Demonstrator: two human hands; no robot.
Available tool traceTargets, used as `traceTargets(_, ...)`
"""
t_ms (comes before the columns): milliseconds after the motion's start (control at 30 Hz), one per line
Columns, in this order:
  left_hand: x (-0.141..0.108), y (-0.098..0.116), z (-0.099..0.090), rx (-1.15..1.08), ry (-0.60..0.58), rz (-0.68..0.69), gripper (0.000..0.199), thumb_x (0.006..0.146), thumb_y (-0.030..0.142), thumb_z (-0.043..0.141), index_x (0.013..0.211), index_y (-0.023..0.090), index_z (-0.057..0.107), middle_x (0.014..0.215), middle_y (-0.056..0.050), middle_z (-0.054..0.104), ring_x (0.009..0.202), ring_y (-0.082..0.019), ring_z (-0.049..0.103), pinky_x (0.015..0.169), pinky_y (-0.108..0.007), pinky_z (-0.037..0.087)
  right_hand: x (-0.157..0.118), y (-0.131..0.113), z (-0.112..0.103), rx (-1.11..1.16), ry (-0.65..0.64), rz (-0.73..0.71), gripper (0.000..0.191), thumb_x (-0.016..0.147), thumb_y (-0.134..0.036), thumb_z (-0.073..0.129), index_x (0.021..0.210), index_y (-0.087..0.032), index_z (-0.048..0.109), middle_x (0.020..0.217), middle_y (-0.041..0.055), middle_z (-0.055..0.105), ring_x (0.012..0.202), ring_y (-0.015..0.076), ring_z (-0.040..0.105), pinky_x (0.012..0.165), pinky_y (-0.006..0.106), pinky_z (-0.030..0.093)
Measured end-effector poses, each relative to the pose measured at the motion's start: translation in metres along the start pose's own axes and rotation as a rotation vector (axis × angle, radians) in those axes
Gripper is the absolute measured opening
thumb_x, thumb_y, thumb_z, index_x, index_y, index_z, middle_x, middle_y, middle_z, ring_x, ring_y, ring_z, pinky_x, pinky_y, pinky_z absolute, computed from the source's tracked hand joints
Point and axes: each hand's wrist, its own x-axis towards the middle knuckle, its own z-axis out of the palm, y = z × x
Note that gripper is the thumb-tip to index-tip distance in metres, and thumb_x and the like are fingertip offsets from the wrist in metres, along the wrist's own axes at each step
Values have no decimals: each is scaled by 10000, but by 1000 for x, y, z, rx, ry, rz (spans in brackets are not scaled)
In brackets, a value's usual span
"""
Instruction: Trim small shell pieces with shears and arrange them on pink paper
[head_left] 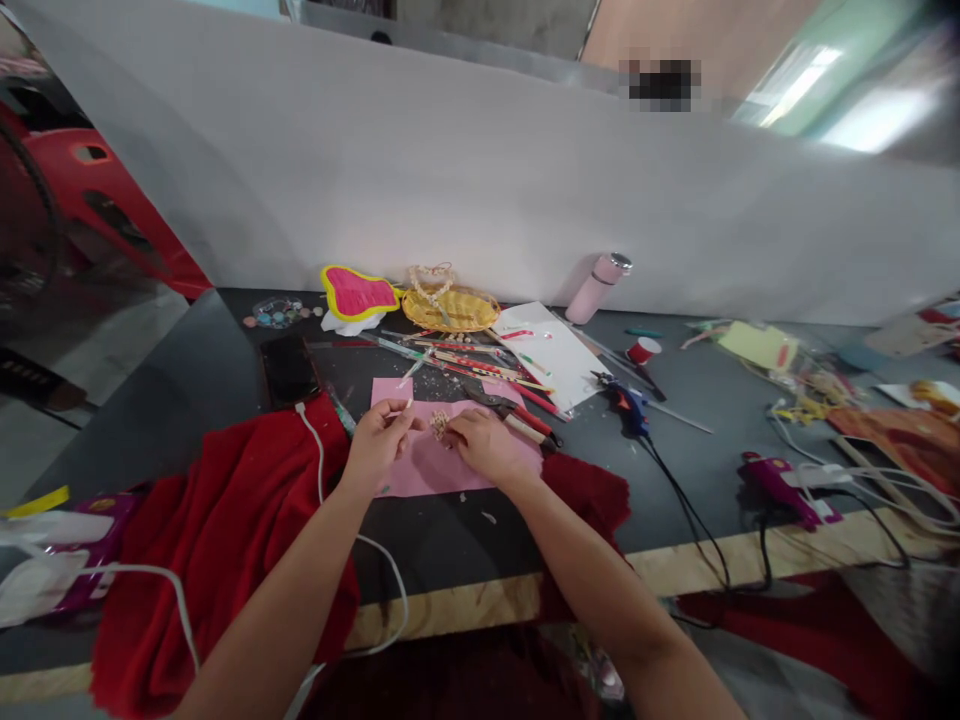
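Note:
My left hand [381, 440] is over the left part of a pink sheet [427, 474], its thumb and fingers closed together. Whatever they pinch is too small to name. My right hand [484, 446] has its fingertips bunched at a small heap of pale beige bits [439, 424] on the same sheet; they hide what they grip, if anything. Just behind the right hand lie pliers with red handles [517, 408]. Beyond the sheet, thin sticks and pens [480, 362] are strewn among white scraps.
At the back stand a yellow basket [450, 312] and a pink bottle [596, 288]. White paper [559, 355] lies before them. A blue glue gun [628, 405] trails its cord rightward. Red cloth [247, 500] and a phone [290, 370] are at the left. A white partition [480, 180] closes off the back.

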Motion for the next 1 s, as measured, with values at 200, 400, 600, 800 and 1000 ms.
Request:
traceTargets(200,-3,-3,5,99,-21,-35,268,721,345,654,885,171,534,823,-54,699,427,-43,442,388,-166,276,1,-1,-3,-32,-67,30,170,902,-226,501,965,-192,655,949,69,647,899,179,566,837,294,404)
traceTargets(400,-7,-3,12,153,-73,-61,306,699,378,686,885,147,607,831,-57,673,463,-45,448,392,-163,264,0,0,-4,-59,-83,33,196,899,-301,514,963,-167,640,973,96,648,900,207,578,794,310,424)
traceTargets(600,-7,-7,13,237,-50,-62,299,707,389,683,890,155,652,698,-14,628,462,-58,432,404,-168,267,-4,9,-5,44,32,34,156,912,-194,469,945,-151,615,981,90,627,932,186,558,859,316,405)
traceTargets(800,-11,-6,18,315,-82,-28,266,724,392,667,871,171,680,648,4,613,494,-86,457,461,-188,329,-12,5,-10,123,114,-111,130,927,-206,465,962,-181,588,973,64,626,948,186,543,850,330,379)
traceTargets(1000,-13,-8,22,303,-131,-6,227,739,394,652,790,174,664,589,30,557,483,-80,414,464,-187,307,-14,-3,-15,-71,86,-151,195,948,-208,404,1018,-186,585,1014,88,611,961,217,526,826,361,355)
